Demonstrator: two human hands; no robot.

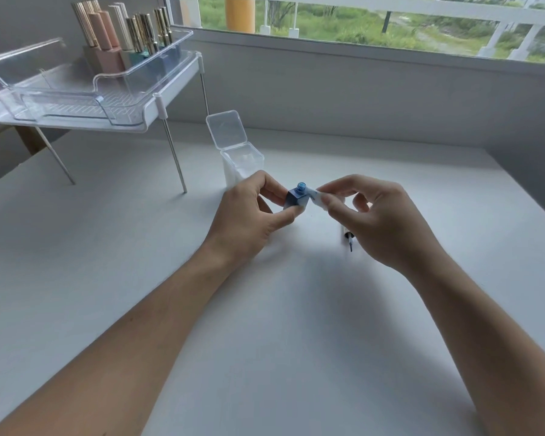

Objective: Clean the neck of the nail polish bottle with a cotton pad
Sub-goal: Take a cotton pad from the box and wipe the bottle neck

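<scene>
A small blue square nail polish bottle [294, 196] with its cap off is pinched between thumb and fingers of my left hand [249, 215], just above the white table. Its open round neck points up and slightly right. My right hand [378, 218] pinches a white cotton pad [317, 196], whose tip touches the right side of the bottle's neck. The bottle's brush cap [349, 239] lies on the table under my right hand, mostly hidden, with its dark brush tip pointing toward me.
A clear plastic box of cotton pads [241, 165] stands with its lid flipped up just behind my left hand. At the back left a raised clear tray rack [85, 99] on thin metal legs holds several nail polish bottles [129, 42]. A window runs along the far wall.
</scene>
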